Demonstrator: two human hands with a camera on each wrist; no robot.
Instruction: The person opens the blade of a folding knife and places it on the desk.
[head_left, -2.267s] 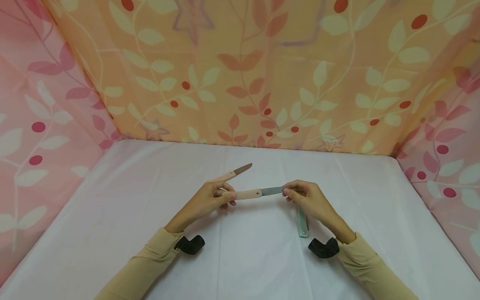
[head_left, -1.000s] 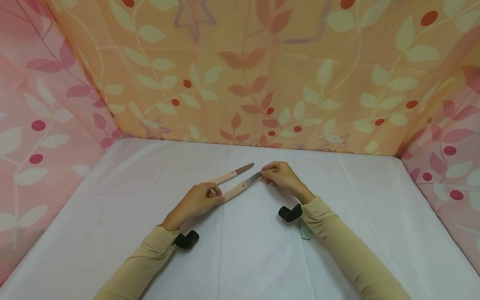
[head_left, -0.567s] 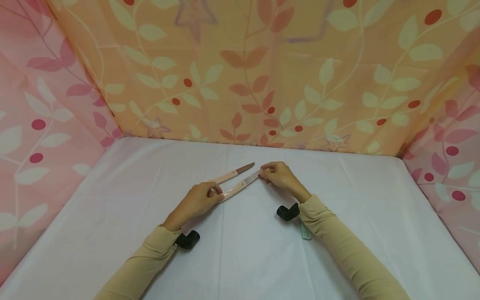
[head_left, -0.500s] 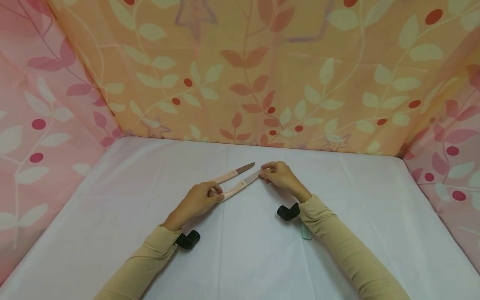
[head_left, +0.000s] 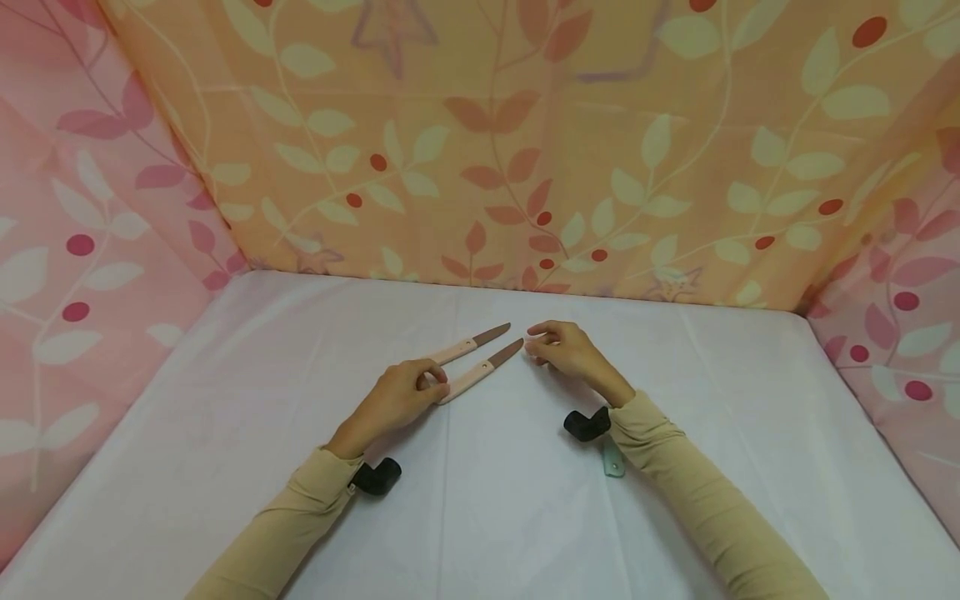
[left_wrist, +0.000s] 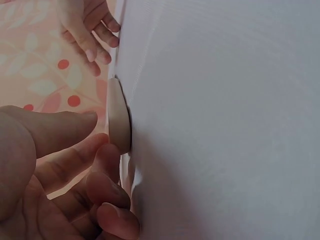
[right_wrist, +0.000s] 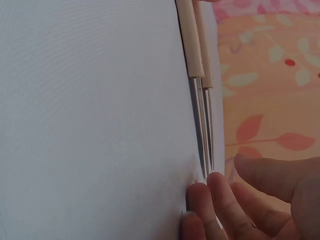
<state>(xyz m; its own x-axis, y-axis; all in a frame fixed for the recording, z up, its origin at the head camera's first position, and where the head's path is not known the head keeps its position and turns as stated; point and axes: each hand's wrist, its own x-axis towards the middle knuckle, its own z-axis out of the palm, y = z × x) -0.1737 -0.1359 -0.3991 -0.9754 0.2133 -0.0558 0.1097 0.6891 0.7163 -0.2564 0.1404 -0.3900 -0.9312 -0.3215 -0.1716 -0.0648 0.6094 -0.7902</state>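
Observation:
Two folding knives with pale pinkish-beige handles lie unfolded, side by side on the white tablecloth, blades angled to the far right. At the handle end of the front knife (head_left: 470, 381) is my left hand (head_left: 397, 402). The left wrist view shows its thumb lifted away from the knife handle (left_wrist: 118, 117), fingertips right at the handle's end. It partly covers the handle of the rear knife (head_left: 456, 351). Just beyond the front blade's tip is my right hand (head_left: 566, 348), thumb and fingers parted, with nothing pinched between them.
A light green folding knife (head_left: 613, 460) lies partly hidden beneath the right forearm. White cloth (head_left: 495, 517) covers the table. Patterned fabric walls (head_left: 420, 225) rise at the back and both sides. A black wrist mount (head_left: 377, 477) juts from the left cuff, another (head_left: 587, 425) from the right.
The front knife was held between both hands, then laid parallel beside the rear one. My right fingers have let go of its blade tip and backed slightly right; my left thumb now stands off the handle.

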